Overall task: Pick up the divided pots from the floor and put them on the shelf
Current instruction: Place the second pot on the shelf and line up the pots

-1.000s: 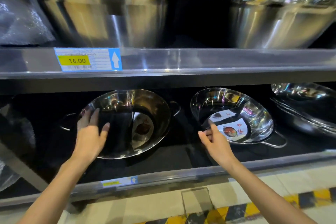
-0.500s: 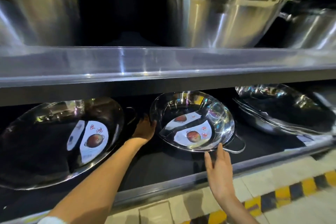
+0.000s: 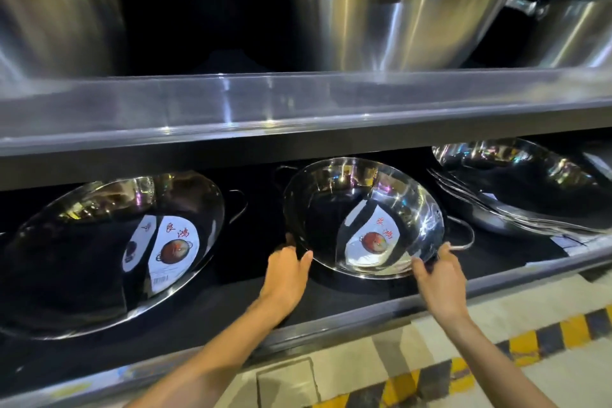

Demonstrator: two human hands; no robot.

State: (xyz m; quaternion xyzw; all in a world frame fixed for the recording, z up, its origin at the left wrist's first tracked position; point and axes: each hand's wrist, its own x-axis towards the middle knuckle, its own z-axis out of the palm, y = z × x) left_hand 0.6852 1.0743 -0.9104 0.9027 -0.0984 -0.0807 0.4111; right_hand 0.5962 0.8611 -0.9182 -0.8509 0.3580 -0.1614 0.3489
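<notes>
A shiny steel divided pot [image 3: 364, 205] with a red-printed label leans tilted on the dark bottom shelf [image 3: 364, 305], at centre. My left hand [image 3: 286, 270] grips its lower left rim. My right hand [image 3: 437, 275] grips its lower right rim, just below the wire handle. A second, larger labelled pot [image 3: 99, 242] leans on the same shelf to the left, apart from both hands.
A stack of similar pots [image 3: 530, 189] lies at the right end of the shelf. Large steel basins [image 3: 397, 10] stand on the upper shelf behind a clear rail [image 3: 298, 103]. Pale floor with yellow-black hazard tape [image 3: 530, 344] runs below.
The view shifted right. My left hand left the left pot and took the middle pot's lower left rim. My right hand closed on its lower right rim.
</notes>
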